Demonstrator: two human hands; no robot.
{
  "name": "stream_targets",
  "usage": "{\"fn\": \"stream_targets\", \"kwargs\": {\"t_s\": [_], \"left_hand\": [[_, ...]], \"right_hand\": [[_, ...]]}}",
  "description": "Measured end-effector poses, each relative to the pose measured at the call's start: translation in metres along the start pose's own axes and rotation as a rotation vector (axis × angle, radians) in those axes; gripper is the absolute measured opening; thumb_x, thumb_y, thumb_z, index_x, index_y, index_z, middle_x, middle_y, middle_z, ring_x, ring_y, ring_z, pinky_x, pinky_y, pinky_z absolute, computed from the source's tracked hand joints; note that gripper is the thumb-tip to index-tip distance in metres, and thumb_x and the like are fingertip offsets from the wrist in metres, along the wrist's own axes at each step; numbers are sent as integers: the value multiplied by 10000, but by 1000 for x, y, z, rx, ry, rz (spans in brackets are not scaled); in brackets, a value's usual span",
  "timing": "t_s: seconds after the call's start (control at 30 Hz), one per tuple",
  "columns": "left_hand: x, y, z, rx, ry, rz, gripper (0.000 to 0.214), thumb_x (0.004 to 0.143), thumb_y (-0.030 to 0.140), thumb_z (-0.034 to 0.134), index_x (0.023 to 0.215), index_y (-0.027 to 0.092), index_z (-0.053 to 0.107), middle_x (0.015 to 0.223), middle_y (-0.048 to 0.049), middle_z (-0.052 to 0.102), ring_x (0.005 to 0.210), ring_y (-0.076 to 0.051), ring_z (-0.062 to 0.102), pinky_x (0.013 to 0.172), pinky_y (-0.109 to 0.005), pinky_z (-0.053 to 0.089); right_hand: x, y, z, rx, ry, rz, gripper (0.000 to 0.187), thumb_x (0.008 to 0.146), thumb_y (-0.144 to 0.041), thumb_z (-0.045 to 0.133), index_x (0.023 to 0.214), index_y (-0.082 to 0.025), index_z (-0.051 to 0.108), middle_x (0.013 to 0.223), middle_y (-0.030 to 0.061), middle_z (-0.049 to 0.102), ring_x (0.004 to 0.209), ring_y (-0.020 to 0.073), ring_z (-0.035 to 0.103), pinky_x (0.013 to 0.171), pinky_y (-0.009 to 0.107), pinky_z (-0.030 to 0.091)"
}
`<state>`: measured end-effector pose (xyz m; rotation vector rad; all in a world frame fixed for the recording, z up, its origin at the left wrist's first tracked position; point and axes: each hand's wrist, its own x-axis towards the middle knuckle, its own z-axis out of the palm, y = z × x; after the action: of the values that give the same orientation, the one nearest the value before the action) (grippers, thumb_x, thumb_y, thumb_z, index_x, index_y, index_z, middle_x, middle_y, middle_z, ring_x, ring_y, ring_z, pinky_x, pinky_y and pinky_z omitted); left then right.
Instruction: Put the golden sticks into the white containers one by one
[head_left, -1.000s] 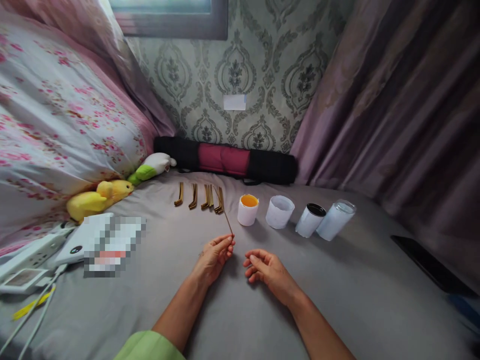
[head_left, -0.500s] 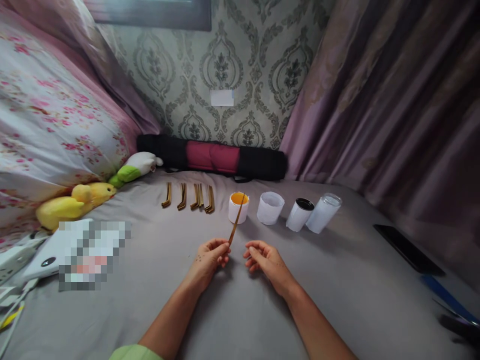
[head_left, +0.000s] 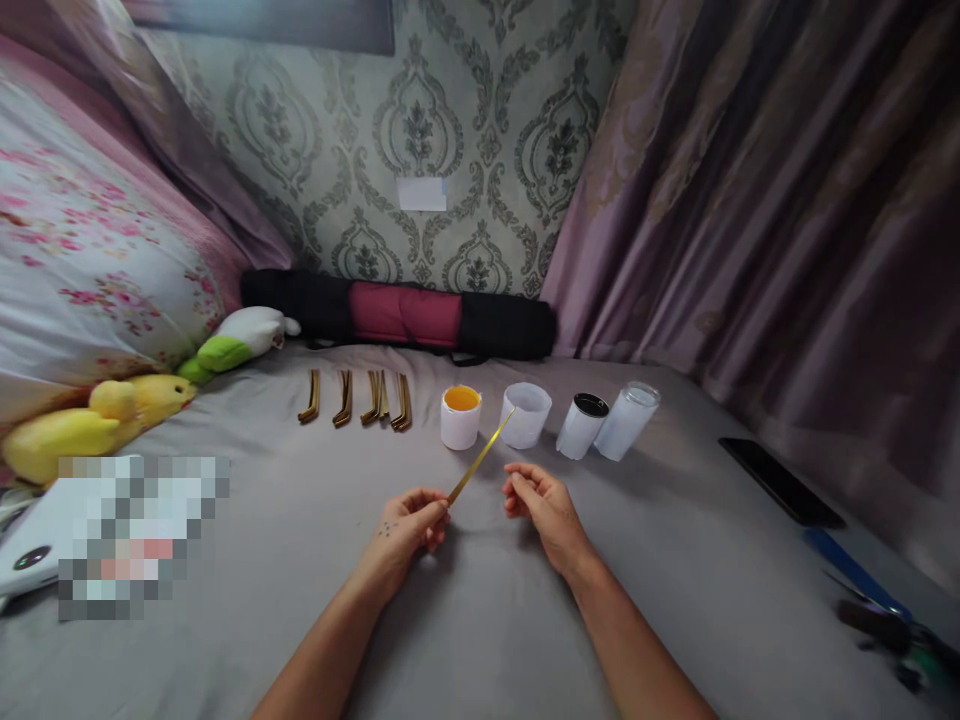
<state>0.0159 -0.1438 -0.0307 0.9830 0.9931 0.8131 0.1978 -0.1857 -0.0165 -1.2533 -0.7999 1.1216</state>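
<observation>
My left hand [head_left: 411,525] pinches one end of a thin gold-coloured straw [head_left: 481,456] between thumb and fingers. The straw slants up to the right, and its far tip overlaps the white cup [head_left: 526,430] in my view; I cannot tell whether they touch. To the right of the straw, my right hand [head_left: 546,512] hovers with loosely curled fingers and nothing visible in them. Several bent gold straws [head_left: 343,400] lie in small groups behind my left hand. Beyond the hands stands a white-wrapped cup [head_left: 460,425] with an orange inside.
A white-wrapped can [head_left: 583,430] with a dark inside and a wrapped glass jar [head_left: 628,425] stand at the right. A black phone [head_left: 781,482] lies farther right, near a blue-handled tool [head_left: 855,572]. Plush toys [head_left: 97,415] and a white device [head_left: 37,550] lie left; a long bag [head_left: 405,315] lies behind.
The straw in my left hand has swung down to the right, its tip passing from the orange-lined cup to the white one. My view has turned slightly right.
</observation>
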Motion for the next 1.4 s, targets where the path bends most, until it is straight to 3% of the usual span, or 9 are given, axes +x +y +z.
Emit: {"fn": "stream_targets", "kwargs": {"t_s": [0.7, 1.03, 1.4], "left_hand": [[0, -2, -1, 66, -40, -15, 221, 648, 317, 623, 717, 113, 572, 526, -3, 544, 378, -51, 427, 343, -163, 310], [2, -6, -5, 76, -103, 6, 263, 667, 351, 608, 753, 106, 567, 552, -12, 541, 398, -54, 432, 359, -169, 325], [1, -4, -6, -15, -66, -11, 265, 633, 337, 648, 721, 108, 547, 534, -6, 533, 407, -55, 449, 375, -168, 316]], "right_hand": [[6, -9, -15, 150, 156, -54, 350, 715, -495, 557, 859, -176, 579, 671, -1, 568, 511, 83, 512, 481, 216, 430], [8, -5, -14, 90, 218, -129, 349, 701, -484, 574, 858, -173, 574, 656, -13, 553, 493, 69, 496, 463, 205, 425], [7, 1, -10, 56, 280, -163, 340, 653, -474, 610, 791, -167, 567, 632, -1, 573, 471, 74, 494, 434, 205, 425]]}}
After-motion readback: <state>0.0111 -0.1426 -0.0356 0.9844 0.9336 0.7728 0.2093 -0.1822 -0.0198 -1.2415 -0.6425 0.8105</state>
